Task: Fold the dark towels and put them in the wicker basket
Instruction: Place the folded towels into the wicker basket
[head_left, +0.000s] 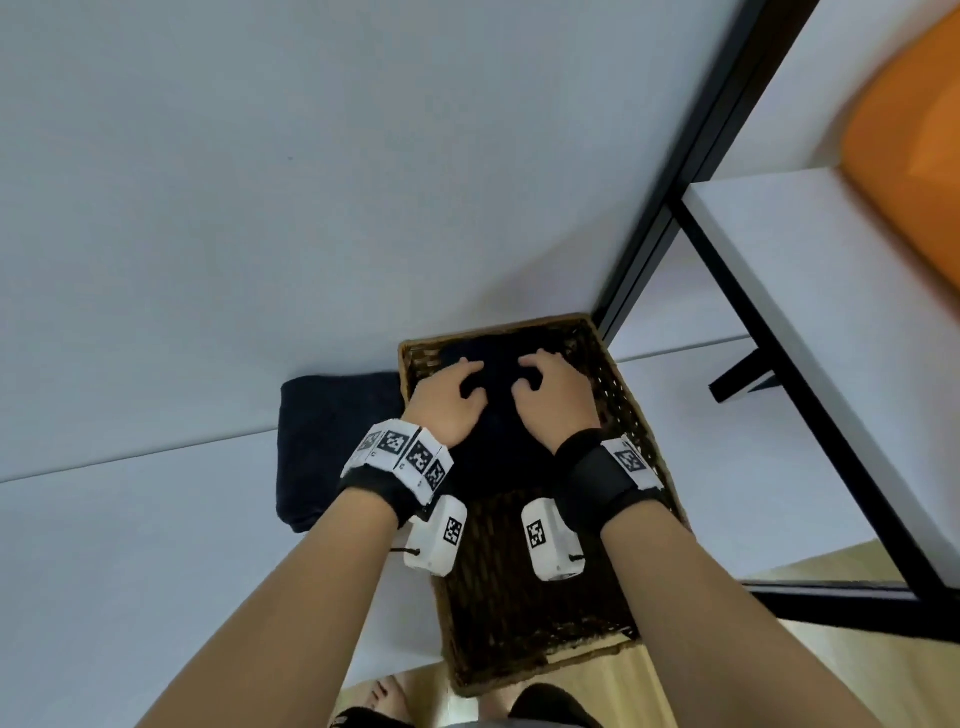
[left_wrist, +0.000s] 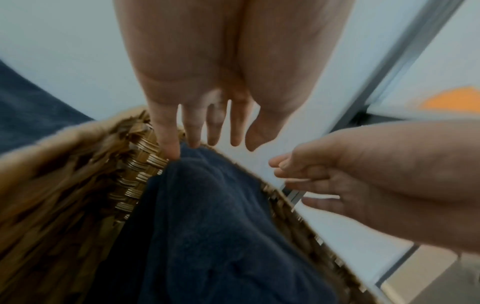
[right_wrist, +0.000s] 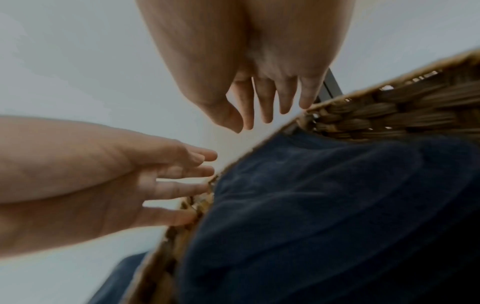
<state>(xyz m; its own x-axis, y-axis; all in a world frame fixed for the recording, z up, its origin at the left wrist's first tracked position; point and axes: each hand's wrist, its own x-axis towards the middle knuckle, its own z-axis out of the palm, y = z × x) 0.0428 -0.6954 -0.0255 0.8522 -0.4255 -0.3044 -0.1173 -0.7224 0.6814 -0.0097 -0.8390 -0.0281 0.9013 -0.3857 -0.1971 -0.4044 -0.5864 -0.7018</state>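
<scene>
The wicker basket (head_left: 628, 415) stands on the white table, and a folded dark towel (head_left: 498, 415) lies in its far end. Both hands hover over that towel. My left hand (head_left: 467, 382) has its fingers spread and relaxed; in the left wrist view the left hand (left_wrist: 221, 142) holds nothing, and its outer fingertips touch the towel (left_wrist: 207, 226) by the basket wall (left_wrist: 64, 174). My right hand (head_left: 530, 371) is loosely curled; in the right wrist view the right hand (right_wrist: 262, 119) is empty above the towel (right_wrist: 324, 205). A second folded dark towel (head_left: 332, 447) lies on the table, against the basket's left side.
The white table (head_left: 208, 234) spreads far and left. A black frame post (head_left: 670, 197) rises behind the basket's far right corner. Right of the post is another white surface (head_left: 810, 291) with an orange object (head_left: 909, 145). Wooden floor (head_left: 639, 675) shows below.
</scene>
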